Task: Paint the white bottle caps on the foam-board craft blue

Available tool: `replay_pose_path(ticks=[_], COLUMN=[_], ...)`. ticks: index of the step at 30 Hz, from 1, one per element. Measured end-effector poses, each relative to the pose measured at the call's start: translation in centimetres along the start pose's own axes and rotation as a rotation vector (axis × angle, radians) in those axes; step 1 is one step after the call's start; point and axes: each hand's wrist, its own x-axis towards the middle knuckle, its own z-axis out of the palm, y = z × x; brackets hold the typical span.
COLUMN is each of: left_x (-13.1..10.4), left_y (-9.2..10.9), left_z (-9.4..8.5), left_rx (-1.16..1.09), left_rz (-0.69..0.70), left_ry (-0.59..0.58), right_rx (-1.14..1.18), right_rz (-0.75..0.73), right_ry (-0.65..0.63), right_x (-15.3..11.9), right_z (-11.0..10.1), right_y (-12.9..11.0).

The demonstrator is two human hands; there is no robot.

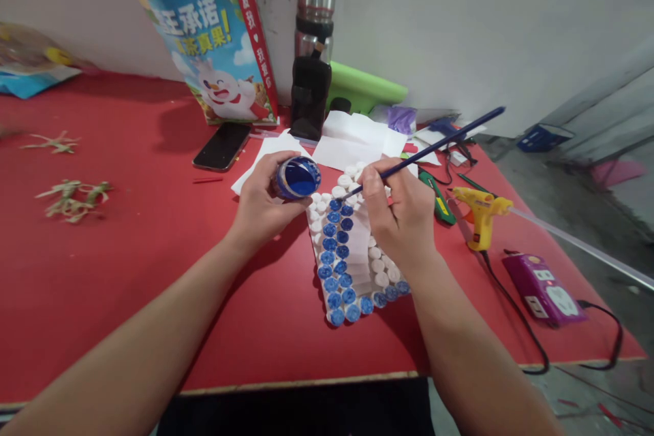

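My left hand (260, 201) is wrapped round a small open jar of blue paint (298, 178), tilted so its inside shows. In my right hand (398, 208) a dark blue paintbrush (449, 139) is pinched, its tip touching a disc near the upper end of the blue rows. Under both hands lies a panel of small round white rolls (379, 266), perhaps rolled paper, set round a pale stepped strip (360, 255). Blue discs (334, 272) run down its left side and along the near edge. My right hand hides part of the panel.
Behind stand a printed carton (219, 34), a steel flask (315, 3) and white paper sheets (352, 136). A phone (222, 146) lies left of them. On the right are a green cutter (437, 197), a yellow glue gun (481, 214) and a purple power socket (544, 289) with cords.
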Motion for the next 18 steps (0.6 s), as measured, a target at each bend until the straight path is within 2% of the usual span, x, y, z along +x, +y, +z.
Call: replay_pose_path(ticks=[8, 14, 18], left_x=[0.04, 0.02, 0.06], left_y=[0.05, 0.1, 0.12], left_z=[-0.05, 0.03, 0.1], left_rx=[0.004, -0.008, -0.024], left_rz=[0.002, -0.009, -0.004], left_ry=[-0.008, -0.008, 0.0], right_rx=[-0.045, 0.071, 0.081], right_rz=[-0.009, 0.069, 0.071], right_ry=[0.032, 0.031, 0.046], right_x=[0.06, 0.09, 0.11], right_z=[-0.19, -0.06, 0.0], right_y=[0.03, -0.23, -0.25])
